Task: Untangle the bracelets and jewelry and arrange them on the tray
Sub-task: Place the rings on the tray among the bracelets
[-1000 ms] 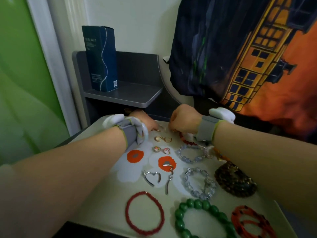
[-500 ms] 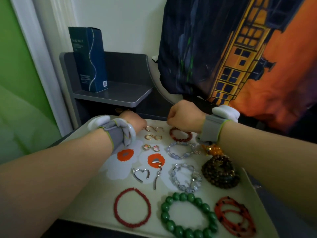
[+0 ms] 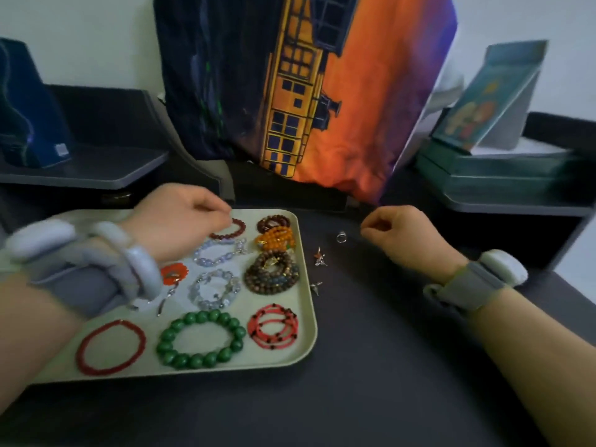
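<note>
**Jewelry sorting: right hand reaching for the loose pieces off the tray**

On the dark tabletop, head view: a pale green tray holds the bracelets already laid apart. Along the near edge lie a thin red bead bracelet, a green bead bracelet and a coiled red-and-black bead strand. Behind these sit two clear crystal bracelets, a coiled brown bead strand, an orange bead bracelet and a dark red-brown one at the far corner.

The left hand hovers over the far edge of the tray, fingers curled, fingertips at a dark red bead bracelet; whether it pinches the beads or only touches them cannot be told. The right hand is loosely curled over the table, well off the tray, thumb and forefinger drawn together just beside a small silver ring; it appears to hold nothing.

Two small silver charms lie on the table, near the tray's right rim.

Judged step: most bracelets are arranged; the loose small pieces remain. The next move probably calls for a fine fingertip pinch on the ring, then a free spot on the tray.
</note>
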### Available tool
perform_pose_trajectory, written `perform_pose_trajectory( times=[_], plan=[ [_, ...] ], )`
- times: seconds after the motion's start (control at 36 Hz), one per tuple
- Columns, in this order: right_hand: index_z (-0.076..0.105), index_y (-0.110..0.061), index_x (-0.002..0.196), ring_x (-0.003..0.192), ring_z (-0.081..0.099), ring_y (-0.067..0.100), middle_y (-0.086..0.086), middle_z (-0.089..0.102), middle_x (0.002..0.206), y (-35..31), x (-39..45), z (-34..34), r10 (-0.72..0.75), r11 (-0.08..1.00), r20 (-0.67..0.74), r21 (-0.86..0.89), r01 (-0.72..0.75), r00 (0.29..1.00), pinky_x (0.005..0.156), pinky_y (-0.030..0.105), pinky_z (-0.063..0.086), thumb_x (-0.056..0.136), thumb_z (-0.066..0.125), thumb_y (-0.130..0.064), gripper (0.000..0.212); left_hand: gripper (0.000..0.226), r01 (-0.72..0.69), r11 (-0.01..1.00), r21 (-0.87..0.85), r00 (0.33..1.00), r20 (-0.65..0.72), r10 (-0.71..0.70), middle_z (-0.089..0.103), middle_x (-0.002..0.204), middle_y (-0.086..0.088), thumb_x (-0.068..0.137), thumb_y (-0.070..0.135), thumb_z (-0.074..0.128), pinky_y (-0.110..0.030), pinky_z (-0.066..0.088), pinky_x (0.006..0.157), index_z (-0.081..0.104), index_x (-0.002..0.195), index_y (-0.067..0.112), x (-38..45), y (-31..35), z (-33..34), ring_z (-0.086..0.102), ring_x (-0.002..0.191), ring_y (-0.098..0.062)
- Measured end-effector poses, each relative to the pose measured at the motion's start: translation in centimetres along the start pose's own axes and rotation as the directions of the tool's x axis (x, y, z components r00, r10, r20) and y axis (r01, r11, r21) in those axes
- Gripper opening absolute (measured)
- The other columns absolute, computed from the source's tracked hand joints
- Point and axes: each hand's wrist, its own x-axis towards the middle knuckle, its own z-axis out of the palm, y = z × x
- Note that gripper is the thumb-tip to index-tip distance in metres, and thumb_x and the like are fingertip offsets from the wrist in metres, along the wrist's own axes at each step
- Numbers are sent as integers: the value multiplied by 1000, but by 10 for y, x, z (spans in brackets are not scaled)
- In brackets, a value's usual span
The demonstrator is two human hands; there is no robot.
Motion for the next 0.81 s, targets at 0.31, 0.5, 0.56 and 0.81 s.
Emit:
perform_pose_trajectory(
  times=[0.31, 0.5, 0.56, 0.81],
  plan=[
    [60, -13, 123, 112, 52, 31, 9, 58, 122, 24, 3, 15, -136, 986, 109, -81, 145, 985, 100, 33, 39, 87, 58, -12, 36, 24, -207, 882, 423, 974, 172, 146, 60, 122, 6, 91, 26, 54, -39, 42, 99, 64, 113, 30, 8, 55, 101, 53, 116, -18],
    [40, -33, 139, 134, 26, 27, -11, 32, 150, 24, 7, 25, -152, 965, 308, -159, 209, 939, 105, 44, 26, 94, 43, -15, 48, 28, -188, 851, 490, 973, 209, 95, 59, 124, 6, 91, 20, 53, -39, 43, 99, 62, 114, 32, 24, 53, 107, 54, 115, -19],
    [43, -33, 137, 133, 27, 26, -11, 33, 150, 23, 9, 26, -171, 953, 330, -185, 241, 928, 105, 42, 26, 95, 40, -16, 45, 29, -199, 846, 496, 969, 229, 94, 59, 123, 6, 91, 20, 53, -38, 43, 99, 62, 116, 33, 25, 52, 107, 54, 115, -18],
    [60, -21, 124, 115, 50, 25, 4, 60, 123, 24, 10, 22, -237, 947, 253, -158, 281, 938, 101, 32, 39, 91, 51, -16, 34, 31, -250, 830, 498, 957, 256, 135, 64, 109, 9, 87, 22, 59, -37, 42, 97, 61, 115, 34, 23, 52, 112, 55, 108, -17]
  ],
)
